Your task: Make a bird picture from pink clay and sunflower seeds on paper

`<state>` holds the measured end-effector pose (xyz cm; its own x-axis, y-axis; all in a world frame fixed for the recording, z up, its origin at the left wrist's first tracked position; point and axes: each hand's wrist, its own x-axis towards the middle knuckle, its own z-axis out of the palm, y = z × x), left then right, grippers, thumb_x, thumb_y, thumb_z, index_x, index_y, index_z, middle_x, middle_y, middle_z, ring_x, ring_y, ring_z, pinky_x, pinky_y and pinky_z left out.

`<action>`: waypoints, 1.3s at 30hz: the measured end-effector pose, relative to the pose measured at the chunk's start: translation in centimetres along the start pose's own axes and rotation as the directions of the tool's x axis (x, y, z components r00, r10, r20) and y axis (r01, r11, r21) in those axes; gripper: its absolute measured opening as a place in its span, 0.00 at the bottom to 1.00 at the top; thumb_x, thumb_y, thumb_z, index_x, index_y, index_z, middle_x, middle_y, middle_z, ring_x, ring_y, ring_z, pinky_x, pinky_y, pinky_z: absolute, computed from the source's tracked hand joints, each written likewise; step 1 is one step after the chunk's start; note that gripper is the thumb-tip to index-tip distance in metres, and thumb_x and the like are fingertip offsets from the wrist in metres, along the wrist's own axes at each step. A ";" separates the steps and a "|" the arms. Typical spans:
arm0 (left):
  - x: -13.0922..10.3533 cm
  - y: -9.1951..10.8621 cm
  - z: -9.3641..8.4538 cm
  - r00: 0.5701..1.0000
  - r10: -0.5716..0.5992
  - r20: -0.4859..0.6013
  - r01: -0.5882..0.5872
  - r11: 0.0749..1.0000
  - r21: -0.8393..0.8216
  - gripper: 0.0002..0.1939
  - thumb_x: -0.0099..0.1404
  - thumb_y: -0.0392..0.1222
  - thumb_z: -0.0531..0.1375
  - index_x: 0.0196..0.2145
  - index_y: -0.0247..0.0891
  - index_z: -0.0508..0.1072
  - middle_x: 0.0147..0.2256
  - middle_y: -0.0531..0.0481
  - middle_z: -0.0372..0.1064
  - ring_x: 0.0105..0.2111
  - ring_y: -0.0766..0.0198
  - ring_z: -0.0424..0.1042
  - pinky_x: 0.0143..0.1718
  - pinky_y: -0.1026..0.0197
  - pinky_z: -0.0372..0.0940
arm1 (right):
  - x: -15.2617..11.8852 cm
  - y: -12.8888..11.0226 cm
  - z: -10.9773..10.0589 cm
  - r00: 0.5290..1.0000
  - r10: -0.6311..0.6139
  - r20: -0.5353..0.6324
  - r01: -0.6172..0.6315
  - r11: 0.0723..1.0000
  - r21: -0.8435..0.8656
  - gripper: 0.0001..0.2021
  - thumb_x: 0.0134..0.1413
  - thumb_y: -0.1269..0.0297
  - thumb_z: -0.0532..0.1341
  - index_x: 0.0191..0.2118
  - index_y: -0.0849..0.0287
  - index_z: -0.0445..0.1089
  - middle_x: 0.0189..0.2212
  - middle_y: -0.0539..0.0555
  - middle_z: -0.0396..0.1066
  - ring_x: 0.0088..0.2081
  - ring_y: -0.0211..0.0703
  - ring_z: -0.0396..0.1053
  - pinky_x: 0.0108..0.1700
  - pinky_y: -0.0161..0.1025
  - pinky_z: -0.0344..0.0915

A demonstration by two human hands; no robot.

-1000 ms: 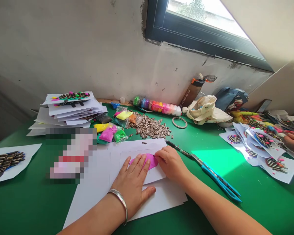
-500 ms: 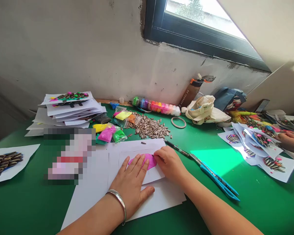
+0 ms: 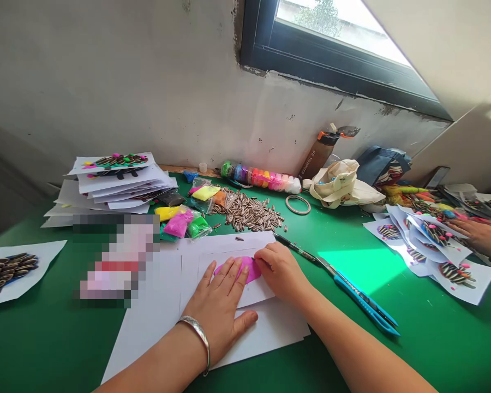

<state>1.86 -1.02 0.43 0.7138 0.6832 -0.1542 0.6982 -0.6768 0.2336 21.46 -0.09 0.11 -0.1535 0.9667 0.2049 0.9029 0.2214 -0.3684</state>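
Observation:
A flat pink clay shape (image 3: 250,269) lies on a white sheet (image 3: 265,295), on top of larger white paper. My left hand (image 3: 223,305) rests flat across the sheet and the left part of the clay, its fingers spread. At the clay's upper right edge, my right hand (image 3: 276,267) has its fingers pinched on a small dark piece (image 3: 254,259), which is too small to name. A heap of sunflower seeds (image 3: 251,212) lies behind the paper.
Left of the seeds are bagged clay packets (image 3: 179,222) and stacked seed pictures (image 3: 123,183). Blue tweezers (image 3: 366,303) lie right of my right hand. A bottle (image 3: 317,155) and cloth bag (image 3: 339,185) stand behind. Another person's hand (image 3: 480,236) is at far right.
My right hand has shifted slightly left and up along the clay's edge. My left hand stays put. The other person's hand has moved left, its fingers reaching over the pictures.

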 end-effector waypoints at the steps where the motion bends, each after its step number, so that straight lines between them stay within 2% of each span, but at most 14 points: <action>1: 0.0 0.0 0.0 1.000 0.000 0.003 0.000 1.000 -0.001 0.37 0.68 0.62 0.43 0.66 0.35 0.46 0.66 0.43 0.36 0.66 0.49 0.37 0.64 0.38 0.33 | 0.0 0.0 0.0 1.000 0.001 0.004 -0.001 1.000 0.002 0.09 0.59 0.73 0.57 0.33 0.58 0.74 0.29 0.52 0.69 0.35 0.41 0.63 0.39 0.37 0.55; 4: 0.0 0.1 0.0 1.000 -0.001 0.012 0.001 1.000 -0.001 0.37 0.68 0.62 0.43 0.66 0.35 0.46 0.66 0.43 0.35 0.66 0.49 0.37 0.63 0.38 0.33 | 0.2 0.0 0.0 0.999 0.035 -0.017 -0.035 0.999 0.004 0.09 0.60 0.72 0.56 0.33 0.58 0.74 0.29 0.53 0.69 0.35 0.41 0.63 0.39 0.37 0.55; 8: 0.0 0.1 0.0 1.000 -0.005 0.009 0.005 1.000 -0.002 0.38 0.68 0.62 0.43 0.66 0.35 0.45 0.66 0.43 0.35 0.66 0.50 0.37 0.64 0.38 0.33 | 0.4 -0.1 0.1 1.000 -0.005 -0.005 0.005 1.000 0.007 0.09 0.59 0.73 0.57 0.33 0.58 0.74 0.29 0.52 0.69 0.35 0.41 0.63 0.39 0.37 0.55; 22: -0.1 0.0 0.0 1.000 0.001 -0.012 -0.001 1.000 0.010 0.38 0.68 0.61 0.43 0.66 0.34 0.44 0.66 0.44 0.35 0.66 0.50 0.38 0.64 0.39 0.34 | 1.1 -0.5 0.3 1.000 -0.020 0.015 0.020 0.999 -0.033 0.09 0.59 0.72 0.58 0.33 0.57 0.75 0.30 0.53 0.71 0.36 0.42 0.63 0.39 0.37 0.54; 29: -0.1 -0.1 0.5 0.997 0.014 -0.076 -0.012 0.999 0.034 0.37 0.68 0.61 0.45 0.66 0.35 0.47 0.66 0.43 0.40 0.66 0.49 0.42 0.64 0.41 0.34 | 1.3 -0.7 0.0 0.999 -0.044 0.028 0.045 0.998 -0.038 0.09 0.60 0.72 0.57 0.33 0.57 0.74 0.30 0.52 0.71 0.36 0.41 0.62 0.39 0.37 0.53; 39: -0.2 -0.1 0.2 0.998 0.019 -0.060 -0.018 1.000 0.018 0.37 0.68 0.61 0.45 0.66 0.34 0.48 0.66 0.42 0.40 0.66 0.49 0.42 0.63 0.40 0.35 | 0.8 -0.5 0.0 0.999 -0.038 0.026 0.040 0.998 -0.058 0.10 0.60 0.72 0.56 0.34 0.56 0.74 0.31 0.52 0.70 0.36 0.41 0.62 0.39 0.37 0.52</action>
<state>1.68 -1.12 0.27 0.7225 0.6853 -0.0915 0.6859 -0.6939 0.2191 20.93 0.61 0.46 -0.1983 0.9605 0.1951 0.9178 0.2518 -0.3070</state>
